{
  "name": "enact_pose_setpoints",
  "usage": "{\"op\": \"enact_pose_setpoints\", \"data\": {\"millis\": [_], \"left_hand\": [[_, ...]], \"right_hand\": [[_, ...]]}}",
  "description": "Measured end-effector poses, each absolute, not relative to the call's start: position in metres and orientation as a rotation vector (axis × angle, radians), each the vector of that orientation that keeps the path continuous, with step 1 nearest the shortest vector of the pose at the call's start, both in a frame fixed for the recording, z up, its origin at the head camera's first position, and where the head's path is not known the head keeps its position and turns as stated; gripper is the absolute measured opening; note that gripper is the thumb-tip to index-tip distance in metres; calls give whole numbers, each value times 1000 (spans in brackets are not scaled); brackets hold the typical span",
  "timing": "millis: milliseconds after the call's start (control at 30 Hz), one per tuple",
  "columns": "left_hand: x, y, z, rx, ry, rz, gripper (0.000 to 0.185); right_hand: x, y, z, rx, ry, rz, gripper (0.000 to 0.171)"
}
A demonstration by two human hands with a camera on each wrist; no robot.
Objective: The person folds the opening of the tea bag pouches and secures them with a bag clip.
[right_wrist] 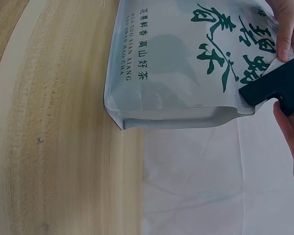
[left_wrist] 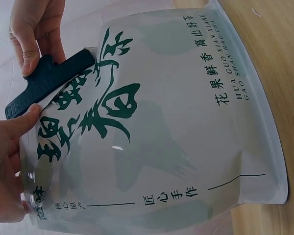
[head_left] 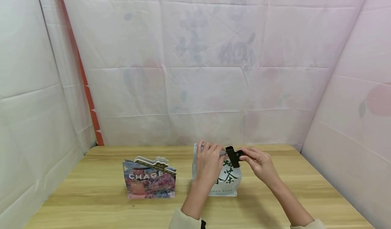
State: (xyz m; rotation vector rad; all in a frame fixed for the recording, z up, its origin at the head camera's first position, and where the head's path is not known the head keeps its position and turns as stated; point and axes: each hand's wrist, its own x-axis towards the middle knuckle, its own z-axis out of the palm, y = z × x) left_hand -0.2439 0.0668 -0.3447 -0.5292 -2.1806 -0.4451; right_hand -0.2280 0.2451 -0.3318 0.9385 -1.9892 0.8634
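A pale tea bag (head_left: 231, 185) with dark green characters stands upright on the table. My left hand (head_left: 209, 163) grips its folded top edge, thumb on the front and fingers over the back. With thumb and fingers my right hand (head_left: 259, 161) pinches the handles of a wide black clip (head_left: 233, 157). In the left wrist view that clip (left_wrist: 49, 82) lies aslant over the bag's upper corner, close to the left thumb. The right wrist view shows the bag's side (right_wrist: 181, 117) bulging; how deep the clip's jaws reach over the fold is hidden.
To the left stands a colourful bag (head_left: 149, 185) lettered "CHAGE", with a white and dark decorated clip (head_left: 155, 164) slanting across its top. The wooden table (head_left: 100, 188) ends at a back edge against pale cloth walls (head_left: 201, 86). A red strip (head_left: 88, 96) runs down the left corner.
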Motion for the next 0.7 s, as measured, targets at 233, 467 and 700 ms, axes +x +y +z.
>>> {"op": "enact_pose_setpoints", "data": {"millis": [233, 467, 700], "left_hand": [[-241, 60, -338, -541, -2284, -391, 25], [-250, 25, -328, -525, -2417, -752, 26], [-258, 8, -332, -653, -2376, -1245, 23]], "right_hand": [[-225, 242, -329, 912, -1977, 862, 38], [-242, 254, -346, 897, -1978, 872, 41], [-248, 257, -354, 834, -1999, 822, 40]]}}
